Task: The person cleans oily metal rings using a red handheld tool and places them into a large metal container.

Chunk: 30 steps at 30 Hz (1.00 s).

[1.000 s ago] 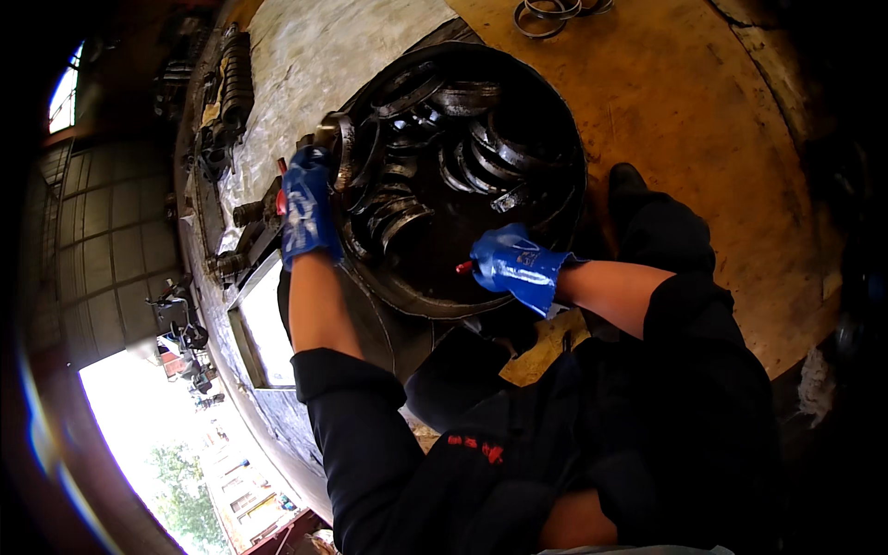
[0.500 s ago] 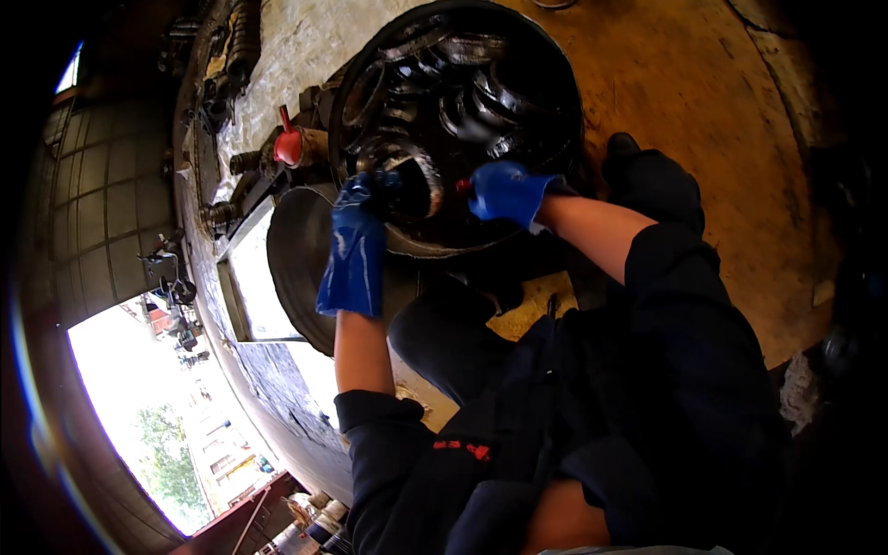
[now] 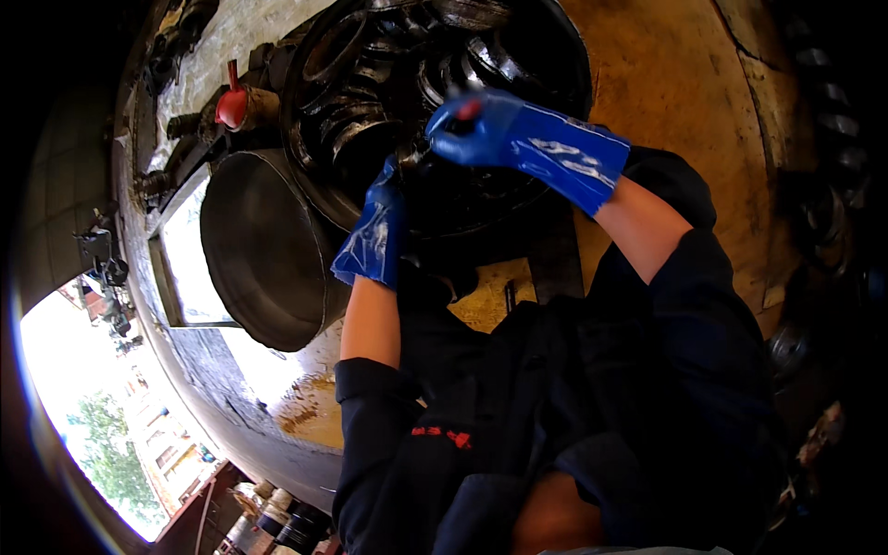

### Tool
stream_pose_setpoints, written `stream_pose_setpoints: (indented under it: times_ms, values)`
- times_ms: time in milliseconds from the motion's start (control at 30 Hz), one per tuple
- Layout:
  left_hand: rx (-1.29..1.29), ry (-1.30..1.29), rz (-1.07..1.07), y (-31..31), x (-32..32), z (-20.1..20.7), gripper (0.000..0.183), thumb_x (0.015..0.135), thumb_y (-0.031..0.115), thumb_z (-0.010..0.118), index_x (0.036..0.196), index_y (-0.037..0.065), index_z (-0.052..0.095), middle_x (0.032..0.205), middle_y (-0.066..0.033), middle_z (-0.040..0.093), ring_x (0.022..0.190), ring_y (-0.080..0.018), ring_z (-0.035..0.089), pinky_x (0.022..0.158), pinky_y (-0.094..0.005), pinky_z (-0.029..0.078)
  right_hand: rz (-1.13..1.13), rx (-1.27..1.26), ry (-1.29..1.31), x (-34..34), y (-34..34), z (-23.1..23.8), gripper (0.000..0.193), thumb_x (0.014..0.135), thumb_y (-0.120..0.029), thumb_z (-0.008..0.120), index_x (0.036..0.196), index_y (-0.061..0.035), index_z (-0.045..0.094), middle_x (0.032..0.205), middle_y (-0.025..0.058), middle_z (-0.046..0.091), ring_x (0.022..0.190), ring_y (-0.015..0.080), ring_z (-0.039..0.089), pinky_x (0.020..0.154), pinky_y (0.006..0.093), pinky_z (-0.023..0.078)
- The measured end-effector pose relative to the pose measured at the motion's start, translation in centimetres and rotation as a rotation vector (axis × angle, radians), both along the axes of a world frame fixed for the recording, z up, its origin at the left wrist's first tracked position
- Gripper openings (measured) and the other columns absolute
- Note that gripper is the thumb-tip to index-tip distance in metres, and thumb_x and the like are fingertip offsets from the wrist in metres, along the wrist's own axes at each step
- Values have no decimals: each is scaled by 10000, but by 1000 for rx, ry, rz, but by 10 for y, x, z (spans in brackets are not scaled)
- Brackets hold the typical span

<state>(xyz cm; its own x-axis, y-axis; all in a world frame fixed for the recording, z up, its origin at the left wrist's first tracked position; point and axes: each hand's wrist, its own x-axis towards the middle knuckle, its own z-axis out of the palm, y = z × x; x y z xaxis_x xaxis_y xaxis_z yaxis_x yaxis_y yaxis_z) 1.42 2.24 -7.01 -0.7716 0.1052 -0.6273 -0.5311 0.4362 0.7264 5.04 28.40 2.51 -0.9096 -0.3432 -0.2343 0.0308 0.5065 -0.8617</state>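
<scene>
In a round dark tub (image 3: 586,65) lie several black, oily metal rings (image 3: 347,46). My right hand (image 3: 481,129), in a long blue rubber glove, is closed over the tub's near part. A red handle (image 3: 469,109) shows in its grip; the tool's working end is blurred. My left hand (image 3: 381,208), gloved the same way, reaches over the tub's near left rim with fingers closed and pointing inward. Its fingertips and whatever they hold are lost among dark, wet parts.
An empty-looking round metal basin (image 3: 264,250) leans beside the tub's left side. Beyond it stand a red funnel-shaped piece (image 3: 232,106) and greasy machine parts (image 3: 185,125). Brown stained floor (image 3: 675,83) lies to the right. A bright doorway (image 3: 83,416) opens at the left.
My right hand has moved up and left over the tub, turning its red-handled tool. The ring by my left hand no longer shows its open face. The whole view has shifted.
</scene>
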Motion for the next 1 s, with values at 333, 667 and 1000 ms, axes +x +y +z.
stream_pose_setpoints:
  times_ms: [333, 667, 1000]
  values:
    - [-66, -3, -138, -5, -1, 1, 587, 1092, 496, 322, 1309, 45, 628, 1176, -142, 704, 1039, -238, 654, 946, -345, 525, 142, -9, 381, 11, -61, -16, 112, 826, -205, 732, 929, -163, 726, 893, 66, 729, 802, 278, 711, 728, 388, 589]
    - [308, -184, 226, 4, 17, 33, 704, 1058, 600, 325, 1156, 12, 698, 1024, -134, 740, 862, -244, 684, 883, -376, 551, -602, 24, -304, -50, -43, -67, 361, 831, -416, 619, 854, -67, 708, 771, 130, 704, 762, 236, 691, 752, 346, 534]
    - [547, -224, 494, 5, 5, 10, 746, 1032, 612, 365, 1242, -71, 580, 1136, -217, 691, 934, -389, 700, 831, -546, 581, -544, 415, -238, -25, -66, -70, 495, 867, -505, 619, 1101, -85, 740, 1166, 174, 714, 1103, 318, 683, 982, 414, 530]
